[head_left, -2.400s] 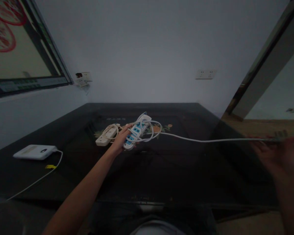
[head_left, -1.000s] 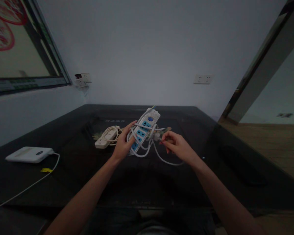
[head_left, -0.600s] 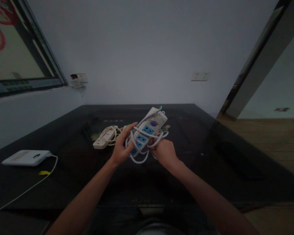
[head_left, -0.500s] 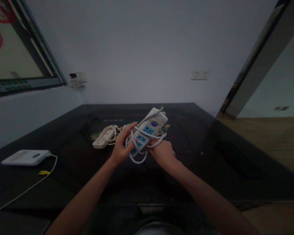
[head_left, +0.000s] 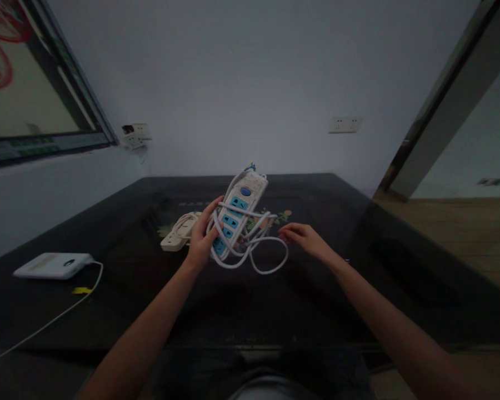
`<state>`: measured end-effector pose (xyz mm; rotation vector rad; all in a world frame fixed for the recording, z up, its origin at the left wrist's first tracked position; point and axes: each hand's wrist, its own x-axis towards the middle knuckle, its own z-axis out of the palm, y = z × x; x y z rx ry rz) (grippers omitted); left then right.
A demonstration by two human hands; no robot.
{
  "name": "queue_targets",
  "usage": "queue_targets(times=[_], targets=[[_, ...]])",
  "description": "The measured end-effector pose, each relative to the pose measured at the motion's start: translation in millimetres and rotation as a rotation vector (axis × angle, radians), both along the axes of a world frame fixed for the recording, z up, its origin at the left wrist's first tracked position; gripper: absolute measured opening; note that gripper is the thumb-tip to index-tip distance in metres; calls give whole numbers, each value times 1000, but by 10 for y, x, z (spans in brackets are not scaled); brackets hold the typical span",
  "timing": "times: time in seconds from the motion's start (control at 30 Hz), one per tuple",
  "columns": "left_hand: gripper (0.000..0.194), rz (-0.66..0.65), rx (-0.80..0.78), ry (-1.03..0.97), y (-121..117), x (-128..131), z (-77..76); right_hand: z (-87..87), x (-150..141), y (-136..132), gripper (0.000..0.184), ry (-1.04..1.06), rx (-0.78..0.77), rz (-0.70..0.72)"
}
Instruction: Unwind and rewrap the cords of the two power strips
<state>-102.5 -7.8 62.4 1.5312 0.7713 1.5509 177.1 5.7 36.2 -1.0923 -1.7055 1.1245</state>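
My left hand (head_left: 200, 239) is closed round the lower left side of a white power strip (head_left: 254, 188) with blue sockets and a blue switch. The strip is tilted above the table, its top end leaning right. Its white cord (head_left: 270, 272) wraps around the body and hangs in loose loops on the right. Bare coloured wires show at the top end. My right hand (head_left: 306, 239) is just right of the loops, fingers bent and slightly apart, with nothing visible in them. Behind my left hand, a second, cream power strip (head_left: 174, 241) lies on the table with its cord coiled on it.
A white power bank (head_left: 52, 266) with a cable (head_left: 52, 321) lies on the left of the dark glossy table (head_left: 316, 311). Near it is a yellow tag (head_left: 82, 290). Wall sockets (head_left: 345, 124) are on the back wall, and a window (head_left: 29, 83) is at the left.
My right hand has come out from beside the strip and moved right, away from the cord. The cord loops now spread further right. The strip has shifted left and stands steeper.
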Motion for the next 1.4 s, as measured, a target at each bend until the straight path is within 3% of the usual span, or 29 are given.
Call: queue_targets(times=[0.1,0.2,0.37,0.43,0.57,0.7,0.9,1.03,1.2,1.4], targets=[[58,-46,-31,-58,-64,65,71,-134,-149,278,24,61,-95,163],[58,-69,-70,-107,-115,114,136,-185,-428,327,37,141,-161,298],[61,-95,-170,-152,-147,140,140,-102,-757,5,56,346,-310,623],[61,-105,-200,-184,-139,143,118,-61,-818,-140,56,417,-328,661],[60,-95,-249,-219,-116,138,98,-72,-850,-228,45,450,-263,481],[59,-175,-248,-269,-94,86,109,-151,-639,-67,38,172,-172,326],[56,-184,-235,-309,-9,8,86,-104,142,73,33,-69,-113,80],[53,-136,-216,-298,27,-10,80,27,691,-59,37,-244,-74,-212],[62,-111,-334,-225,54,-41,53,146,1204,-348,44,-159,39,-542],[65,-7,-347,-168,190,-94,-51,231,1583,-633,33,31,108,-799]])
